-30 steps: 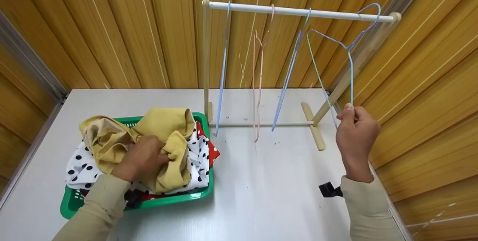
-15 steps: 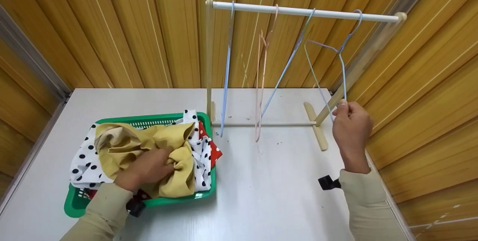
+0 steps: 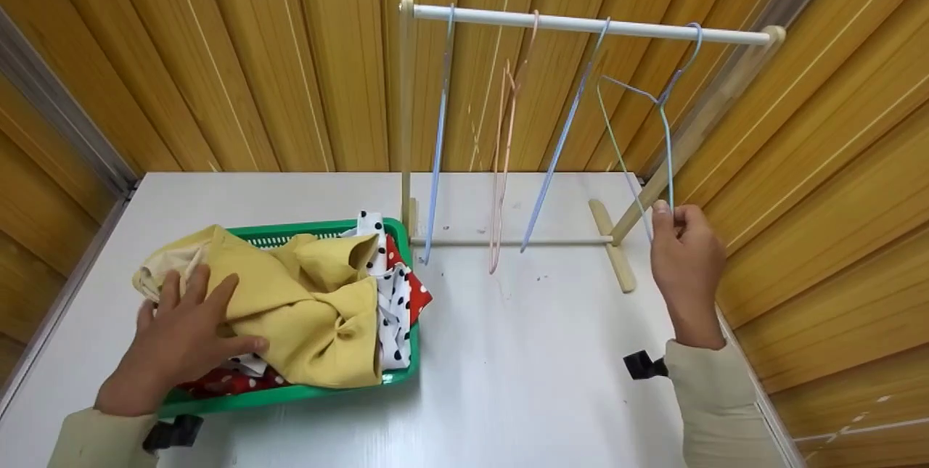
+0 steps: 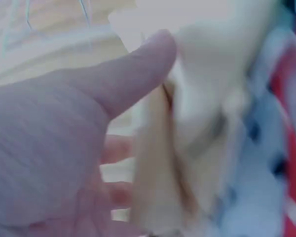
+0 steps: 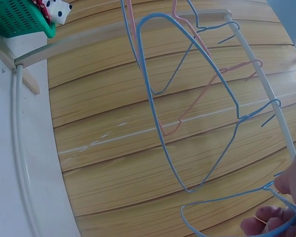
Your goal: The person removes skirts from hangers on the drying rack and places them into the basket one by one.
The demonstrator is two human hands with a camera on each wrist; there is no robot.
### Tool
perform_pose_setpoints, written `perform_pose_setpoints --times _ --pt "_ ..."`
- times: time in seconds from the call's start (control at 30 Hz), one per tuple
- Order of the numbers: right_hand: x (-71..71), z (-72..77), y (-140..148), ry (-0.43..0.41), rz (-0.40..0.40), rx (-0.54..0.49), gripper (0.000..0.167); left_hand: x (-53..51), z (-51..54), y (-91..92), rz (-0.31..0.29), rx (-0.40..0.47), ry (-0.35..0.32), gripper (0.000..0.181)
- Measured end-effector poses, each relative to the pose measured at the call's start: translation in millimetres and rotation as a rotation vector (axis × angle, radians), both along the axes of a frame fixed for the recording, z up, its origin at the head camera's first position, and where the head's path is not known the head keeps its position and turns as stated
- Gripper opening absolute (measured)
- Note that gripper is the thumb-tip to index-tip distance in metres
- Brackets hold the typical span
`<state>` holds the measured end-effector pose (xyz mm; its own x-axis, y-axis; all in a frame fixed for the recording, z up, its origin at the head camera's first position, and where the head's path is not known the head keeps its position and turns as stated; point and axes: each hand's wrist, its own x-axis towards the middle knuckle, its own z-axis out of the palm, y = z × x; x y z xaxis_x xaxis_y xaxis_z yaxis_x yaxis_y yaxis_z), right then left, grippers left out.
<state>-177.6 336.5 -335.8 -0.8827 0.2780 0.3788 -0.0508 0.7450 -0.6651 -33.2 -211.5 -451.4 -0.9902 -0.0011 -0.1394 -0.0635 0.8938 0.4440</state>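
Note:
In the head view, a crumpled yellow garment [image 3: 297, 323] lies on top of the green plastic basket [image 3: 290, 399]. My left hand [image 3: 181, 334], fingers spread, rests over its left end; the left wrist view is blurred, with the thumb [image 4: 153, 54] lying against pale cloth. My right hand [image 3: 689, 272] pinches the lower side of a blue wire hanger [image 3: 668, 141], whose hook sits on the white rail. The right wrist view has the curled fingers [image 5: 271, 217] around that hanger's wire.
A wooden rack with a white rail [image 3: 508, 16] stands on the white table [image 3: 508, 381]. On it hang two more blue hangers [image 3: 438, 156] and a pink hanger [image 3: 508, 127]. Polka-dot white cloth [image 3: 394, 323] and red cloth [image 3: 419, 296] lie under the yellow garment. Wood-patterned walls [image 3: 254, 54] enclose the table.
My left hand has let go of the bunched garment, spread its fingers and moved left; the garment's left part now lies flatter. The right hand still holds the hanger, which has shifted slightly left.

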Motion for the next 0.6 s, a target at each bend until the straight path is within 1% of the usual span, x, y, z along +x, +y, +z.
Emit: perform_pose_setpoints --times 0.07,0.13,0.17,0.23,0.3,0.37,0.47,0.53,0.6 --pt "1.7 0.6 3 -0.002 -0.004 0.006 0.045 -2.5 -9.5 -3.9 -0.013 0.027 -0.054 0.108" --pt "4.2 1.6 5 -0.016 -0.010 -0.001 0.046 -7.9 -18.1 -2.4 -0.028 0.053 -0.084 0.110" --pt "5.5 2.2 5 -0.016 -0.016 -0.004 0.046 -10.9 -21.8 -0.7 -0.028 0.066 -0.089 0.111" --pt "8.8 3.1 6 -0.011 -0.020 -0.007 0.046 -16.0 -28.3 2.6 -0.028 0.069 -0.072 0.111" --pt "12.3 3.1 6 0.007 -0.019 -0.007 0.045 -18.6 -33.9 4.5 -0.031 0.083 -0.056 0.109" --pt "14.6 2.8 5 0.037 -0.015 0.004 0.044 -18.8 -39.7 5.1 -0.040 0.109 -0.044 0.106" --pt "16.7 2.8 2 0.052 -0.002 0.014 0.043 -14.9 -49.2 5.2 -0.043 0.156 -0.050 0.102" --pt "17.5 3.3 0 0.062 0.000 0.017 0.042 -13.0 -55.2 4.6 -0.039 0.169 -0.046 0.100" --pt "20.2 4.4 -2 0.079 0.005 0.018 0.042 -11.2 -58.2 3.9 -0.034 0.168 -0.037 0.100"
